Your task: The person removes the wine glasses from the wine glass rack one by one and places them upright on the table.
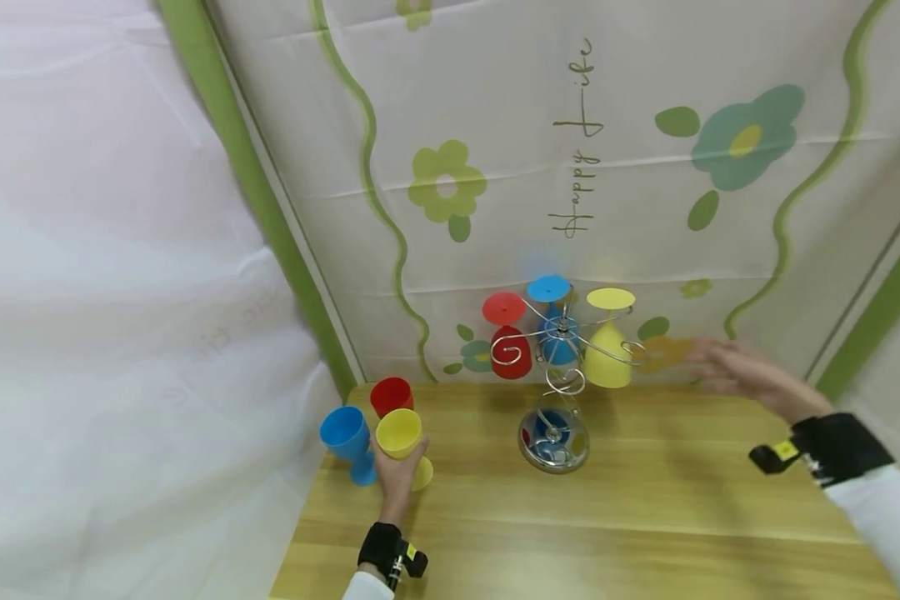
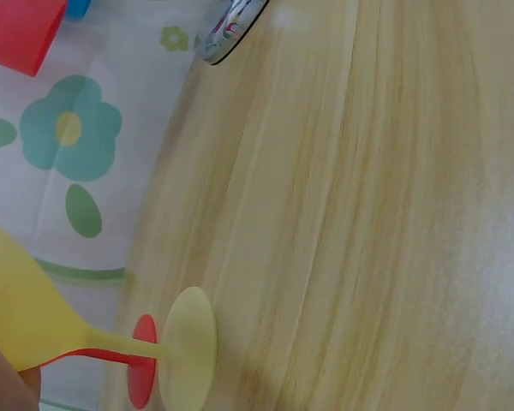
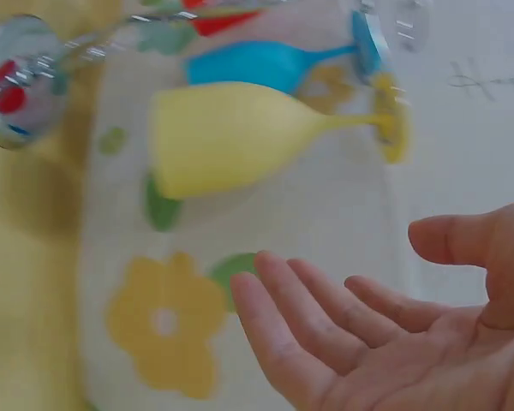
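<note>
So on the far left of the desk (image 1: pixel 607 517) there's a blue cup (image 1: pixel 345 431) standing on its own foot, mouth up, with a red cup (image 1: pixel 392 395) just beside it, also upright and partly hidden. Right in front is the yellow cup (image 1: pixel 399 435), and that's the one the left hand (image 1: pixel 397 473) has hold of: fingers and thumb closed around the lower part of the bowl, mouth facing up. Makes sense to me, since the bowl narrows there and the foot stays out of the way. Can't tell if that foot is touching the desk or a bit above it. Moving right, there's a shiny wire rack (image 1: pixel 562 327) on a round metal base (image 1: pixel 557 458), which I figure is wide so the thing doesn't tip. Hanging red cup (image 1: pixel 512 354), hanging blue cup (image 1: pixel 561 352) and hanging yellow cup (image 1: pixel 607 358) all dangle bowl-down, feet on top, I'd guess because the wide feet catch on the wire arms. Then far right is the right hand (image 1: pixel 746 371), near the hanging yellow cup but apart from it: palm turned up, fingers spread and only slightly bent, thumb well away, nothing in it.
</note>
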`<state>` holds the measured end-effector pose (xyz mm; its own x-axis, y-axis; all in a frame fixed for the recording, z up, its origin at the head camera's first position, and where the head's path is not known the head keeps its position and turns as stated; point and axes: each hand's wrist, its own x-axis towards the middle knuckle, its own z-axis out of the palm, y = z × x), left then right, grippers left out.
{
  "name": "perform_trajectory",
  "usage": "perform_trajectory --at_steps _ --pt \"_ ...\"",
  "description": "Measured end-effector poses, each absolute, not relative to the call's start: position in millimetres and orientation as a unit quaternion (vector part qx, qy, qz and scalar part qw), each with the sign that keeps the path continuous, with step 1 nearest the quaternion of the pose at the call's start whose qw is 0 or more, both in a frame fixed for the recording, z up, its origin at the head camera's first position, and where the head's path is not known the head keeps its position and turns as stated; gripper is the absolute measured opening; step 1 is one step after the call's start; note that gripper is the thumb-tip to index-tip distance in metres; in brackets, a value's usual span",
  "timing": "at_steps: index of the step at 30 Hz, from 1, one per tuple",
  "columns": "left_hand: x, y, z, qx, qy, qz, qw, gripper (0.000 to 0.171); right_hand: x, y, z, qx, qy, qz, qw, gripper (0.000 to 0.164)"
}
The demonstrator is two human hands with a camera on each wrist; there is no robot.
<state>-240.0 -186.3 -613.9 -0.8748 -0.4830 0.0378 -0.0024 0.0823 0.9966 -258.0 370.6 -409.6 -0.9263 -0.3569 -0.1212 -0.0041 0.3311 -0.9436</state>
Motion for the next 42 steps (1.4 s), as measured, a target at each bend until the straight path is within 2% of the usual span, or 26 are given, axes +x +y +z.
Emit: perform_trajectory --at_steps 2,7,15,20,24,27,37,42 --pt "-239 -185 -616 0.171 -0.713 -0.654 0.185 0.105 -268 367 -374 -0.058 0.823 -0.546 0.148 0.075" --pt "-241 -185 -617 0.172 -0.713 -0.653 0.189 0.102 -287 343 -306 -0.047 0.880 -0.462 0.096 0.081" --pt "-248 -186 -619 0.167 -0.715 -0.647 0.203 0.095 -298 281 -260 -0.093 0.927 -0.361 0.033 0.080" --pt "-251 -189 -615 0.154 -0.714 -0.647 0.218 0.090 -309 229 -262 -0.152 0.940 -0.305 -0.005 0.065" --pt "-250 -190 -615 0.159 -0.718 -0.645 0.208 0.092 -312 191 -283 -0.222 0.947 -0.226 -0.052 0.047" --pt "-249 -192 -615 0.166 -0.720 -0.643 0.201 0.094 -312 172 -299 -0.250 0.948 -0.186 -0.060 0.039" --pt "-247 -190 -612 0.165 -0.721 -0.642 0.203 0.093 -314 162 -314 -0.254 0.955 -0.143 -0.047 0.020" --pt "-249 -192 -611 0.165 -0.720 -0.644 0.201 0.094 -314 161 -310 -0.255 0.954 -0.150 -0.048 0.021"
